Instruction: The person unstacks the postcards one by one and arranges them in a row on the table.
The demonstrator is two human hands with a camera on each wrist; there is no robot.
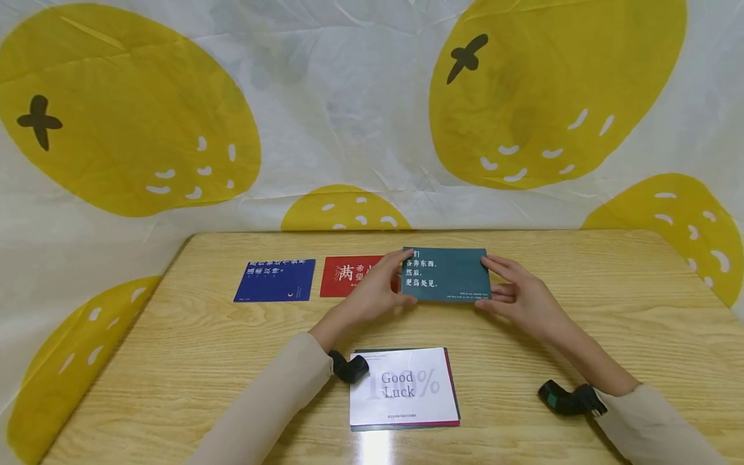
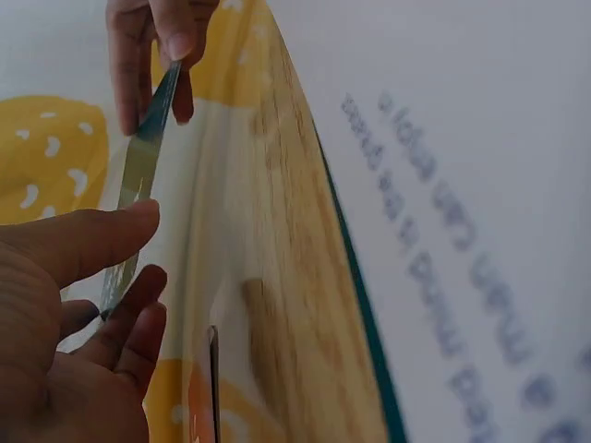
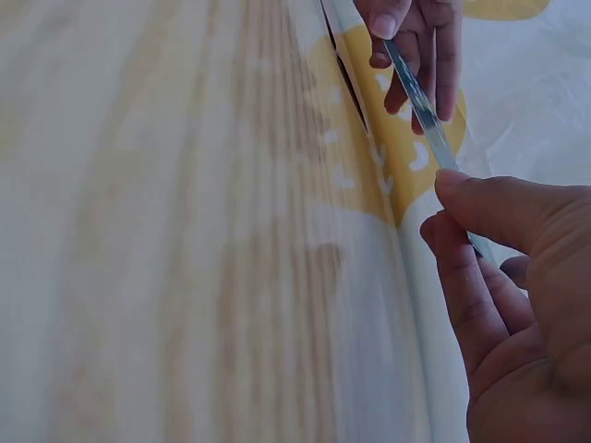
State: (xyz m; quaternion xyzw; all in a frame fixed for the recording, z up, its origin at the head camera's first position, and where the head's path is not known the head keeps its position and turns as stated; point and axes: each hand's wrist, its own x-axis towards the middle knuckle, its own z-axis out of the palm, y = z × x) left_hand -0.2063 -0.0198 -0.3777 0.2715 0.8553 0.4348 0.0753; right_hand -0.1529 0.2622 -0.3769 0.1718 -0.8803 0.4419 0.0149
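Pinches teal card (image 1: pixel 453 274) at 9 o'clock with left hand (image 1: pixel 380 287), at 3 o'clock with right hand (image 1: pixel 526 297); looks light, stiffish, easily creased; best held by short edges. Judging by sheen, perhaps slippery.

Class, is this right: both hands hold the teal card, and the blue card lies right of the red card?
No: the head view shows the blue card left of the red card. The left hand and right hand do hold the teal card.
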